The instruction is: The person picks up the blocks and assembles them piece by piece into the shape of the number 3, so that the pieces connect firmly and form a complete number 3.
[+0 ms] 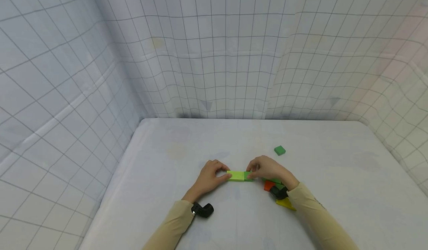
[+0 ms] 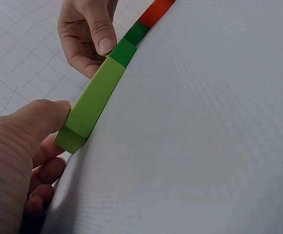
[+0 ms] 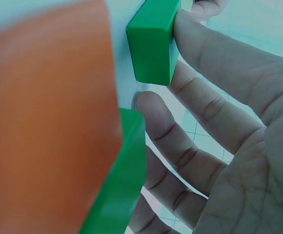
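Note:
A light green block lies on the white table, its left end between the thumb and fingers of my left hand. Against its right end sits a short green block, the two forming one straight row. My right hand pinches this green block by its sides, thumb nearest me. In the left wrist view, the light green block meets the green block end to end, with no gap that I can make out. The right hand's other fingers are spread loosely behind the block.
Under and beside my right wrist lie an orange-red piece, green pieces and a yellow piece, partly hidden by the arm. Farther back, a single green block lies apart. Gridded white cloth hangs behind the table.

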